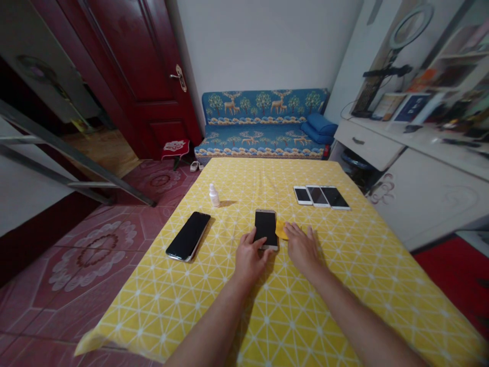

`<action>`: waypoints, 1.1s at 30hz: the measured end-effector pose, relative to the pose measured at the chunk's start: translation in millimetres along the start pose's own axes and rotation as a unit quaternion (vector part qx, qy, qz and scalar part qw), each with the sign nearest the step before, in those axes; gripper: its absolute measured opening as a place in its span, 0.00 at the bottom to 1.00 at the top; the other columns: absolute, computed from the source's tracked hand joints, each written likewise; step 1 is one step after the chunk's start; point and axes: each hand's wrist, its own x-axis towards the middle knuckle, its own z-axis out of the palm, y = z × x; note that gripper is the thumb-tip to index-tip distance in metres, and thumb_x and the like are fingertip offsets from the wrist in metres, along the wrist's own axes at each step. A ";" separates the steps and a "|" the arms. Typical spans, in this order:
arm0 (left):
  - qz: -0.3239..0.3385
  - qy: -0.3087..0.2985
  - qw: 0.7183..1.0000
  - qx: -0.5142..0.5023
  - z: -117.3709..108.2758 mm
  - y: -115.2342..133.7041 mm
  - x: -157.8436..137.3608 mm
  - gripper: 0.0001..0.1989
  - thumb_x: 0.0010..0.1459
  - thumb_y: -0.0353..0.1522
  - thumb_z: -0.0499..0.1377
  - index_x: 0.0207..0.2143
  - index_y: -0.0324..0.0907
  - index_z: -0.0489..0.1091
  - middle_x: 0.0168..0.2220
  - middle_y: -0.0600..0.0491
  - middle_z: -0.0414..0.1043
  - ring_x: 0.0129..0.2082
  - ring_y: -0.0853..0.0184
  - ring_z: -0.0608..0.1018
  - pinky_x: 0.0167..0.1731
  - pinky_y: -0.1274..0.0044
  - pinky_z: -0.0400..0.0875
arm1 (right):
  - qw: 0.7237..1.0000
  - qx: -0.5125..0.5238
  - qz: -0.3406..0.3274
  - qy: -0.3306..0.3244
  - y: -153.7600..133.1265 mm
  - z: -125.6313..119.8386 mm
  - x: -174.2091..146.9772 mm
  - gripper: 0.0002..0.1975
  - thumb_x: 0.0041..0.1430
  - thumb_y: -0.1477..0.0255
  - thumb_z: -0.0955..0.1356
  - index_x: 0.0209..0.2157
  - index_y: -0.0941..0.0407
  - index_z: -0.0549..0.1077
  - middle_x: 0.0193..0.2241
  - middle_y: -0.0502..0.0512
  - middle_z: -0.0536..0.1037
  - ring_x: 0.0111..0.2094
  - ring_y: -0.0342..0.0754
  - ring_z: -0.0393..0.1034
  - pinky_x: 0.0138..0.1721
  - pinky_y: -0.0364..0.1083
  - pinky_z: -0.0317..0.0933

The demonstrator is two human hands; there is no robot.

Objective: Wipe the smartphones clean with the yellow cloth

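I am resting my left hand (250, 260) on the near end of the phone (266, 227). Its fingers are spreading apart, and some are touching the phone. I cannot tell if they are gripping it. I am clamping the yellow cloth (281, 230) under the fingers of my right hand (303, 250), and the cloth is touching the right side of the phone. The phone is lying flat on the table (263, 176), with its dark glass facing up. A yellow cover with white lines is hiding the top of the table all around the phone.

To the left of the phone, a big phone (188, 236) is lying at a slant. Past the phone and to its left, a small white bottle (214, 195) is standing up. Past the phone and to its right, three white phones (318, 196) are lying side by side.

Well beyond the phone, I am seeing a blue sofa (263, 132) with deer and trees on it. Far off to the left of the phone, a red door (126, 56) is standing.
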 end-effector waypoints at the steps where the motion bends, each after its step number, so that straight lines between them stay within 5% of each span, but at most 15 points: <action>1: -0.010 0.005 1.000 -0.010 -0.1 -0.5 0.5 0.13 0.55 0.35 0.63 0.44 0.44 0.78 0.57 0.44 0.68 0.54 0.53 0.71 0.53 0.60 0.70 | 1.000 -0.002 0.013 0.002 0.8 -0.7 10.9 0.27 0.57 0.83 0.58 0.56 0.55 0.69 0.61 0.56 0.66 0.65 0.52 0.54 0.65 0.64 0.30; 8: -0.055 0.033 0.995 -0.076 3.7 -8.8 4.7 0.12 0.50 0.30 0.66 0.39 0.42 0.78 0.53 0.44 0.71 0.53 0.57 0.73 0.53 0.63 0.70 | 0.997 -0.004 0.045 0.055 -23.4 -18.5 29.0 0.25 0.57 0.82 0.60 0.55 0.58 0.70 0.61 0.65 0.65 0.62 0.58 0.56 0.62 0.60 0.45; 13: -0.069 0.045 0.992 -0.092 0.1 -6.4 7.0 0.10 0.52 0.29 0.64 0.39 0.42 0.77 0.44 0.47 0.74 0.45 0.62 0.76 0.48 0.67 0.73 | 0.994 0.032 0.102 0.039 -41.2 -30.3 -1.7 0.15 0.65 0.71 0.59 0.42 0.54 0.76 0.37 0.59 0.80 0.39 0.51 0.74 0.40 0.46 0.61; 17: -0.077 0.044 0.988 -0.124 -3.4 -4.9 8.1 0.08 0.55 0.28 0.60 0.37 0.41 0.77 0.39 0.48 0.74 0.39 0.65 0.77 0.41 0.72 0.74 | 0.984 0.098 0.151 -0.001 -39.0 -23.1 -8.6 0.13 0.63 0.65 0.63 0.34 0.54 0.78 0.33 0.61 0.81 0.37 0.55 0.76 0.34 0.47 0.61; 22: -0.083 0.047 0.985 -0.146 -5.2 -6.3 8.9 0.08 0.57 0.27 0.57 0.32 0.41 0.76 0.32 0.51 0.76 0.33 0.67 0.77 0.35 0.75 0.71 | 0.910 0.348 0.224 -0.015 -30.8 -8.6 0.6 0.08 0.56 0.69 0.68 0.37 0.56 0.77 0.33 0.60 0.82 0.31 0.52 0.78 0.30 0.44 0.64; 33: -0.105 0.030 0.980 -0.167 -1.0 -10.2 8.1 0.09 0.58 0.30 0.56 0.34 0.40 0.77 0.33 0.50 0.78 0.34 0.66 0.78 0.36 0.75 0.71 | 0.824 0.514 0.233 -0.042 -41.1 10.3 -0.5 0.06 0.56 0.68 0.65 0.31 0.56 0.68 0.18 0.50 0.76 0.19 0.45 0.73 0.18 0.39 0.61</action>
